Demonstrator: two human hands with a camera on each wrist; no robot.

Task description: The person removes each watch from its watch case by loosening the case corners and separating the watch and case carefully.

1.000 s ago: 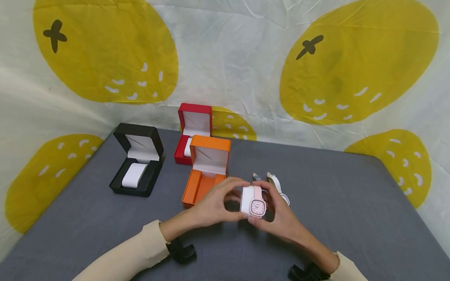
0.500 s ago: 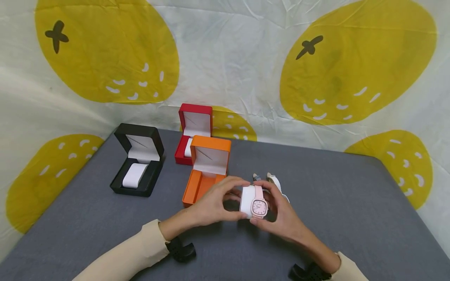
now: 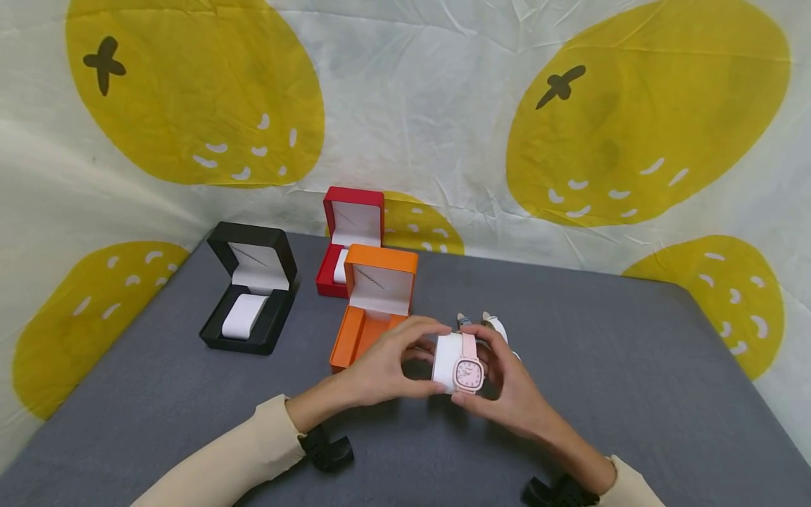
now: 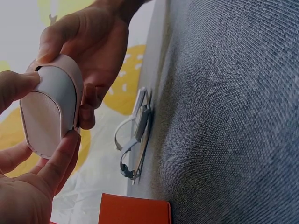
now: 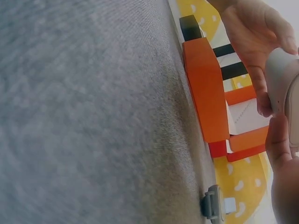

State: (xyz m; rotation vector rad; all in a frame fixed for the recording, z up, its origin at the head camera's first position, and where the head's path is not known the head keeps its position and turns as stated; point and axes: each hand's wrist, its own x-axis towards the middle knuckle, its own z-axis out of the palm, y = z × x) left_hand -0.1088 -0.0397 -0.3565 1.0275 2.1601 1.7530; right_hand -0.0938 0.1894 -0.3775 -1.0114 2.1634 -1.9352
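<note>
In the head view, a white watch cushion is held above the grey table, with a pink square-faced wristwatch strapped round its right part. My left hand grips the cushion's left end between thumb and fingers. From the other side my right hand pinches the watch, thumb below the dial and fingers at the upper strap. The left wrist view shows the cushion's flat end and the pink strap standing around its far end. In the right wrist view the cushion is partly cut off.
An opened orange watch box with no cushion stands left of the hands. Behind it is a red box, and farther left a black box, both with white cushions. A white watch and a grey-blue watch lie behind my right hand.
The pink wristwatch and my right hand have shifted slightly to the right, showing a bit more of the white cushion. My left hand keeps its grip almost unmoved.
</note>
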